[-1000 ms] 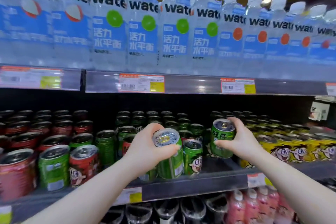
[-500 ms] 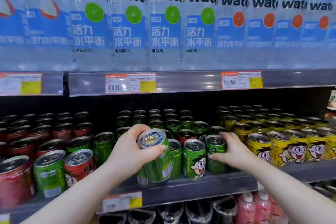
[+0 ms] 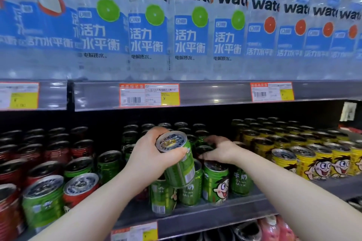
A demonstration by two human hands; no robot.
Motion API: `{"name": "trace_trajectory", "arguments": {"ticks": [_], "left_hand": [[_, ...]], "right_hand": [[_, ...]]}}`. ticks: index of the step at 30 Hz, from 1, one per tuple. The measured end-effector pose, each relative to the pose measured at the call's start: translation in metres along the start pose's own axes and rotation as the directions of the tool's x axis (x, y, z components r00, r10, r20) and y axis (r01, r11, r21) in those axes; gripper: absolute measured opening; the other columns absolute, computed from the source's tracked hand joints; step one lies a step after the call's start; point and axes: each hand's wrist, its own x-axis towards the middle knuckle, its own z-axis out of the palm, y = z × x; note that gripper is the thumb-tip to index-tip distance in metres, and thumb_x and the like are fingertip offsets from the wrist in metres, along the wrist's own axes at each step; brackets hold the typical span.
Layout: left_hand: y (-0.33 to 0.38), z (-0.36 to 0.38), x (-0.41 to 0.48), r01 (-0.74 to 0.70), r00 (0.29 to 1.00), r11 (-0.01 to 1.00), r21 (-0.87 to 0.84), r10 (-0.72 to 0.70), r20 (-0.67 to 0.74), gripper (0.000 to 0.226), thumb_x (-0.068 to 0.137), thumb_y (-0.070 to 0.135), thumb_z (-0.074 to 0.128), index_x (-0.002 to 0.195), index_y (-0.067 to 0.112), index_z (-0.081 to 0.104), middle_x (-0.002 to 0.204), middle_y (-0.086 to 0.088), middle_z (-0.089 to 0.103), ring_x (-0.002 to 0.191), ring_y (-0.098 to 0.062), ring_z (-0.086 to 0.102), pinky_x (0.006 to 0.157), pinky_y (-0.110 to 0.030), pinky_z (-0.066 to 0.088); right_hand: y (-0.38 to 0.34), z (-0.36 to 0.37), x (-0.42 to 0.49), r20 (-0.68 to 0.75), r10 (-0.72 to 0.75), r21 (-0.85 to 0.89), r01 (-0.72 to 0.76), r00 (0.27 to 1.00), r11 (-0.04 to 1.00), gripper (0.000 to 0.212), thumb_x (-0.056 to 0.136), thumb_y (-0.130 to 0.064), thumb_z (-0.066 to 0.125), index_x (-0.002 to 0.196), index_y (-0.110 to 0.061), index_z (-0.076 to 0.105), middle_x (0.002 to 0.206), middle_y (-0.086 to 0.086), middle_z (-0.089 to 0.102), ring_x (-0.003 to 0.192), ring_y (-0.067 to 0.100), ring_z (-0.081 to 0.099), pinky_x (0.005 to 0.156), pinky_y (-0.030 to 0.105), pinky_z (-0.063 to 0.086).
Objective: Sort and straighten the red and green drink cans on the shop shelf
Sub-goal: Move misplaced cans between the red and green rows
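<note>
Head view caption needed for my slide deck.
Left hand holds a tilted green can over shelved green cans; right hand reaches among them.

The top edge is cropping the water bottles (image 3: 147, 25); print on the price tags (image 3: 149, 95) is blurring beyond reading. The left hand (image 3: 150, 160) and its green can (image 3: 179, 164) are hiding cans behind them; the right hand (image 3: 222, 150) is masking its grip on a dark-topped can (image 3: 204, 149).

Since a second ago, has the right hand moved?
Yes. The right hand went down and back: it held a green can raised beside the yellow cans, and now reaches in low among the green cans, behind the front row.
</note>
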Motion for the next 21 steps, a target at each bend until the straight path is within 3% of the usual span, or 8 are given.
{"name": "trace_trajectory", "arguments": {"ticks": [4,8,10,13,17,21], "left_hand": [[0.001,-0.001,0.007,0.02,1.0,0.999,0.043,-0.019,-0.012,0.033,0.068,0.025,0.079,0.092,0.03,0.056,0.09,0.011,0.064,0.081,0.0,0.06,0.062,-0.014,0.045],[0.002,0.002,0.016,0.044,0.997,0.997,0.061,-0.04,-0.068,0.04,0.068,0.026,0.079,0.102,0.023,0.058,0.092,0.008,0.065,0.085,-0.007,0.062,0.068,-0.02,0.049],[0.005,0.007,0.022,0.05,0.993,0.997,0.063,-0.043,-0.108,0.043,0.066,0.03,0.08,0.101,0.024,0.057,0.092,0.01,0.064,0.085,-0.003,0.06,0.067,-0.016,0.047],[0.014,0.019,0.032,0.037,0.992,0.994,0.098,-0.024,-0.128,0.034,0.068,0.028,0.079,0.093,0.028,0.057,0.087,0.015,0.061,0.08,0.003,0.056,0.062,-0.007,0.041],[0.02,0.045,0.047,0.028,0.987,0.991,0.133,-0.007,-0.16,0.03,0.069,0.021,0.079,0.072,0.034,0.053,0.076,0.016,0.059,0.073,-0.004,0.057,0.058,-0.003,0.04],[0.017,0.072,0.063,0.082,0.981,0.987,0.14,-0.055,-0.187,0.03,0.069,0.022,0.079,0.091,0.022,0.059,0.084,0.005,0.06,0.08,-0.01,0.056,0.055,-0.005,0.039]], "right_hand": [[-0.008,0.001,0.011,0.104,0.099,-0.108,-0.088,0.99,0.99,0.079,0.071,-0.045,0.075,0.138,-0.019,0.043,0.138,0.006,0.051,0.122,0.021,0.052,0.097,0.024,0.044],[-0.008,0.006,0.02,0.061,0.052,-0.25,-0.036,0.997,0.968,0.052,0.074,-0.043,0.068,0.119,-0.018,0.059,0.124,0.005,0.062,0.112,0.021,0.059,0.078,0.018,0.042],[-0.003,0.004,0.023,0.035,-0.012,-0.213,0.02,0.999,0.977,0.049,0.071,-0.043,0.069,0.115,-0.022,0.062,0.12,0.001,0.064,0.11,0.019,0.06,0.082,0.018,0.045],[0.001,-0.014,0.024,-0.035,-0.086,-0.041,0.084,0.996,0.996,0.063,0.067,-0.044,0.075,0.125,-0.027,0.058,0.126,-0.004,0.062,0.113,0.015,0.058,0.095,0.024,0.046],[0.009,-0.05,0.013,-0.125,-0.166,-0.022,0.164,0.978,0.986,0.06,0.076,-0.042,0.071,0.13,-0.026,0.053,0.133,-0.001,0.056,0.12,0.018,0.053,0.088,0.018,0.039],[0.026,-0.077,0.0,-0.188,-0.186,-0.021,0.185,0.964,0.982,0.055,0.076,-0.04,0.07,0.128,-0.028,0.054,0.129,0.0,0.058,0.117,0.02,0.055,0.092,0.021,0.042]]}}
